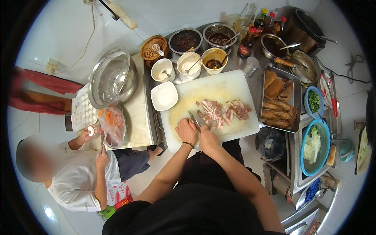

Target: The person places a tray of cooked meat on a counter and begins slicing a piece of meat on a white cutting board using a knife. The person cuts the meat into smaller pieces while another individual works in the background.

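On the white cutting board [231,84] lies chopped cooked meat [211,111], pink and pale, in two loose heaps. My right hand [209,140] is wrapped round the handle of a knife [194,120], whose blade points away from me and to the left, beside the nearer heap. Close to the left side of the blade, my left hand [187,131] rests low on the board with its fingers curled; whatever lies under them is hidden. A square white bowl [164,96] sits at the board's left corner.
Behind the board stand sauce bowls [185,40], white tubs [188,65] and bottles [247,43]. To the right are a metal tray [279,124] of browned meat and a blue basin [315,148] of lettuce. At left, a seated person [84,172] works beside a large steel bowl [113,78].
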Motion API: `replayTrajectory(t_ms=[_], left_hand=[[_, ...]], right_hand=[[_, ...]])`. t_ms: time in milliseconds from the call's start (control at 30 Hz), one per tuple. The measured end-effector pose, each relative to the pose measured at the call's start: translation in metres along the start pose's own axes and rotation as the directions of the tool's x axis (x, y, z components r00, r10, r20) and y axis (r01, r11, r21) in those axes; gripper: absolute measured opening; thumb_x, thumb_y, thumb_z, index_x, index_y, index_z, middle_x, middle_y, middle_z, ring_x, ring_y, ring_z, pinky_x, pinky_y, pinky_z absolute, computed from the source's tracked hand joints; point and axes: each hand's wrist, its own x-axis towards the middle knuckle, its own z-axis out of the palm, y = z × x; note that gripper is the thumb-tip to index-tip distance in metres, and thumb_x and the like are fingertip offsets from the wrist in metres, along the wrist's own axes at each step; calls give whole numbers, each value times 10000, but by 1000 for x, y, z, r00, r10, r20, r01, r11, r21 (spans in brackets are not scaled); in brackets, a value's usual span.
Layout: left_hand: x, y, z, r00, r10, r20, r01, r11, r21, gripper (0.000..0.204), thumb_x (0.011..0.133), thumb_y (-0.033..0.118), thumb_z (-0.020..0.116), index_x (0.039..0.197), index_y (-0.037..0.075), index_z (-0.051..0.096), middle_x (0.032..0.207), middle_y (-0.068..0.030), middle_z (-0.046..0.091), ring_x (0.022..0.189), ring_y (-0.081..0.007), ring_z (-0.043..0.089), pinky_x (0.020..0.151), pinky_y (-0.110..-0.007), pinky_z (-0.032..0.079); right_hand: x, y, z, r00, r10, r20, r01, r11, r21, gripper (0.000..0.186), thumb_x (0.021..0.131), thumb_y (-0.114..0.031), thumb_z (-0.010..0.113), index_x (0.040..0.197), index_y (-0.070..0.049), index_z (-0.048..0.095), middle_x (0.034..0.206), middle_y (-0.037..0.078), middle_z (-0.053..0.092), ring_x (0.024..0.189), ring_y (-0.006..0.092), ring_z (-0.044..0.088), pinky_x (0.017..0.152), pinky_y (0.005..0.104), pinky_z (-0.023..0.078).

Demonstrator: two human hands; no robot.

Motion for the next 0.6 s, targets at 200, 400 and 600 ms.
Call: replayTrajectory(t_ms=[200,400,600], left_hand=[[0,-4,4,999,32,7,-32,999,29,120,784,140,482,857,54,521,832,-101,535,817,-282,489,712,-400,328],[2,-3,0,999,31,36,-32,999,28,112,790,142,474,849,55,513,824,-109,530,810,-285,486,709,-401,329],[4,-7,1,995,37,89,-41,998,52,110,792,144,474,846,54,509,826,-113,529,807,-288,487,696,-400,334]], right_hand=[[1,1,-1,999,-6,32,5,1000,28,272,751,-4,465,995,87,386,806,297,583,798,417,586,704,473,457],[12,0,4,999,10,42,-13,999,52,269,769,-41,474,989,88,388,836,293,586,818,405,590,721,462,462],[19,-4,9,1000,1,12,-1,999,46,258,811,-96,457,989,73,377,870,266,599,817,371,610,712,440,487]])
